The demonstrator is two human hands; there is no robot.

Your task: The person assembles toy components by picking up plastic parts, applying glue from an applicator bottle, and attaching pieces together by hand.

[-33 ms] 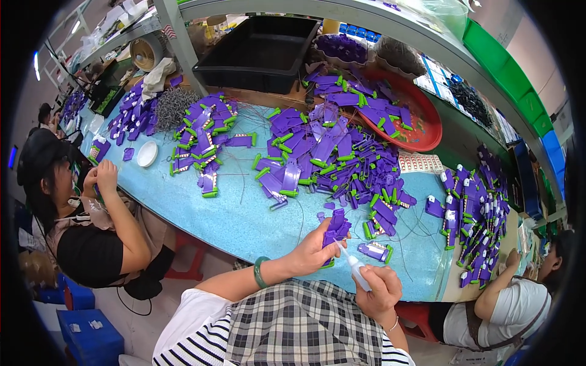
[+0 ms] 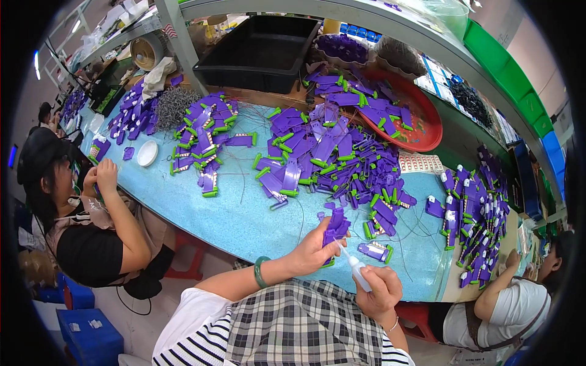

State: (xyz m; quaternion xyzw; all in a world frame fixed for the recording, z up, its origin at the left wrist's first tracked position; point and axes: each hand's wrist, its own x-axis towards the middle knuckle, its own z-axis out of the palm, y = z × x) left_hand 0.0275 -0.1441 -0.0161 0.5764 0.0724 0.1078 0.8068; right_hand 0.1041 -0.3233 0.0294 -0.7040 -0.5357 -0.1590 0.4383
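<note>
My left hand (image 2: 310, 251) is closed on a purple plastic part (image 2: 336, 227), held just above the front edge of the table. A bit of green shows under that hand. My right hand (image 2: 379, 291) grips a small white squeeze bottle (image 2: 359, 271) with a thin nozzle. The nozzle points up at the purple part, and its tip is at or very close to it; contact is hard to make out. Beside the bottle lies a purple piece with a green end (image 2: 376, 251). Beyond my hands spreads a large pile of purple and green parts (image 2: 329, 143).
A blue-topped table (image 2: 226, 222) runs across. Behind the pile are a black tray (image 2: 253, 55) and a red basin (image 2: 427, 125). More purple parts (image 2: 476, 213) lie at right. A white dish (image 2: 147, 154) stands at left. Co-workers sit on the left (image 2: 91, 226) and right (image 2: 500, 311).
</note>
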